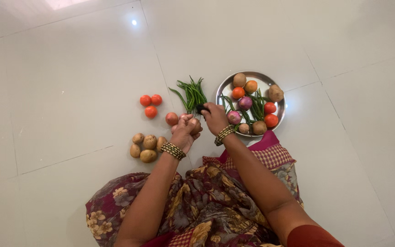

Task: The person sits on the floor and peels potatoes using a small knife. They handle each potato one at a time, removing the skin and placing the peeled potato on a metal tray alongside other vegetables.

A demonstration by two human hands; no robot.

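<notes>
My left hand (186, 131) is closed around a reddish onion just in front of my lap. My right hand (215, 118) grips a small dark-handled tool (201, 109), likely a knife, right beside the left hand. A pile of green beans (190, 93) lies on the floor just beyond both hands. Another onion (172, 119) rests on the tiles left of my left hand.
A round steel plate (270, 82) at the right holds potatoes, tomatoes, onions and beans. Three tomatoes (150, 104) and several potatoes (146, 146) sit on the white tiled floor at the left. My patterned clothing (206, 201) covers the floor near me.
</notes>
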